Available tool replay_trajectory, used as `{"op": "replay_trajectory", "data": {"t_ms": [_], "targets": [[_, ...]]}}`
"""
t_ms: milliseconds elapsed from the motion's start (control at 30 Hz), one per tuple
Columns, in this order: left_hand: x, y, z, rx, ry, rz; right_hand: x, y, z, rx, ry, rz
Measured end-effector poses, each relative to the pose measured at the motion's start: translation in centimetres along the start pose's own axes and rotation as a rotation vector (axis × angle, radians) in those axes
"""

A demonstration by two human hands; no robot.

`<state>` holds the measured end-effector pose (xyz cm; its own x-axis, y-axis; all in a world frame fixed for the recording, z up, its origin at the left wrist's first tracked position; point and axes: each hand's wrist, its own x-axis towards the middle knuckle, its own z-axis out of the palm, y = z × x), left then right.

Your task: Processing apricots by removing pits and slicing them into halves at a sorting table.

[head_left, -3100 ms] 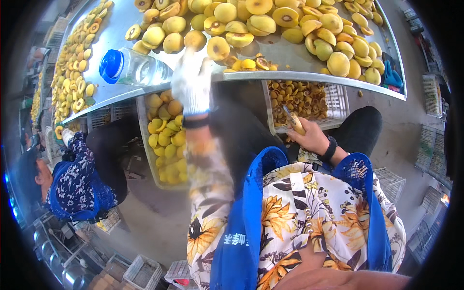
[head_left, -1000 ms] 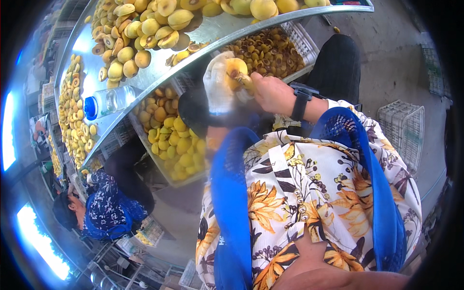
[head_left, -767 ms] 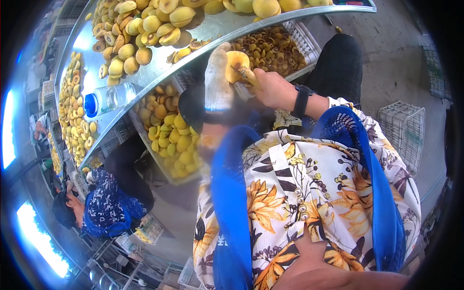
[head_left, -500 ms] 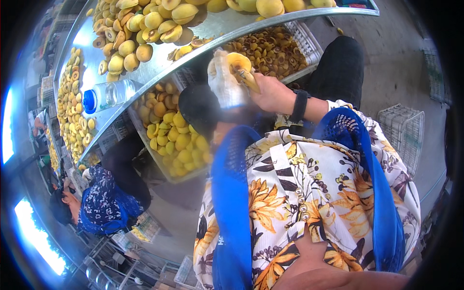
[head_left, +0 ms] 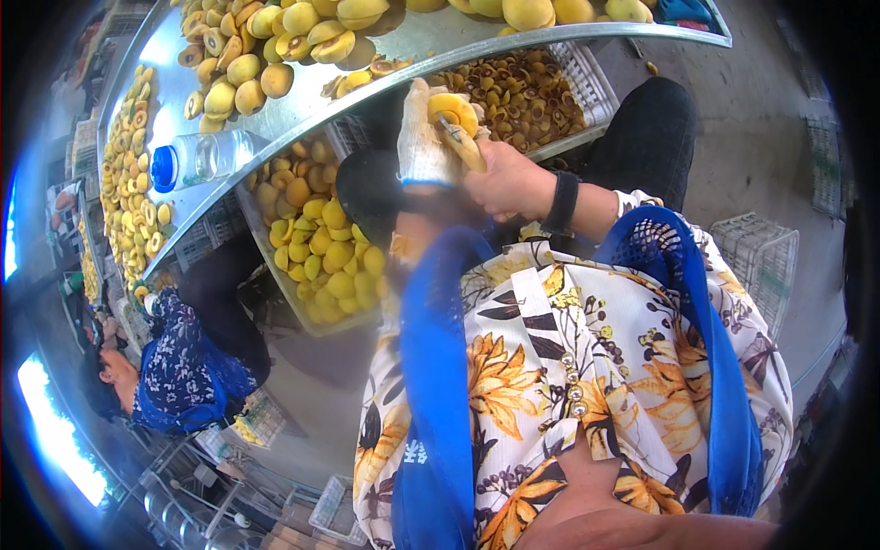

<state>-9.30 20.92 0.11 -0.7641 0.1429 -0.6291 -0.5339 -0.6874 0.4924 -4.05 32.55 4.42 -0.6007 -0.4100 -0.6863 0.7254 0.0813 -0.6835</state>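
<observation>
My left hand (head_left: 422, 142), in a white glove, holds a yellow fruit (head_left: 452, 108) just below the edge of the metal table (head_left: 275, 115). My right hand (head_left: 502, 179) is bare, with a dark band on the wrist, and grips a small pitting tool (head_left: 463, 142) whose tip is pressed into the fruit's middle. Whole yellow fruits (head_left: 302, 27) are heaped on the table above my hands.
A crate of halved fruit (head_left: 312, 238) stands under the table to the left, a crate of brown pits (head_left: 513, 92) behind my hands. A clear bottle with a blue cap (head_left: 197, 158) lies on the table. Another person in blue patterned clothes (head_left: 174, 367) sits at far left.
My left hand left the fruit pile on the table and now holds a fruit near my chest. My right hand has brought the tool into it.
</observation>
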Motion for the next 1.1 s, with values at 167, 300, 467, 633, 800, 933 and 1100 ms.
{"op": "replay_trajectory", "data": {"t_ms": [167, 300, 467, 633, 800, 933, 1100], "targets": [[0.1, 0.7, 0.3, -0.088, -0.048, -0.123, 0.4, 0.3, 0.7, -0.007, 0.022, 0.018], [-0.2, 0.3, 0.2, 0.200, -0.051, 0.119, 0.7, 1.1, 0.4, 0.212, -0.109, 0.040], [0.1, 0.2, -0.4, 0.061, -0.196, 0.020, 0.9, 1.2, -0.1, 0.487, -0.267, 0.066], [4.2, -1.9, -4.2, -0.016, 0.082, -0.067, 2.9, 3.0, -0.5, 0.655, -0.267, 0.113], [3.4, -2.1, -3.9, -0.037, 0.024, -0.142, 3.8, 3.7, -0.9, 0.610, -0.227, 0.143], [1.7, -0.2, -2.5, 0.288, 0.029, 0.091, 3.7, 3.3, -0.9, 0.646, -0.328, 0.118], [3.5, -0.9, -2.8, 0.139, 0.035, 0.040, 4.6, 4.2, -0.9, 0.725, -0.348, 0.037]]}}
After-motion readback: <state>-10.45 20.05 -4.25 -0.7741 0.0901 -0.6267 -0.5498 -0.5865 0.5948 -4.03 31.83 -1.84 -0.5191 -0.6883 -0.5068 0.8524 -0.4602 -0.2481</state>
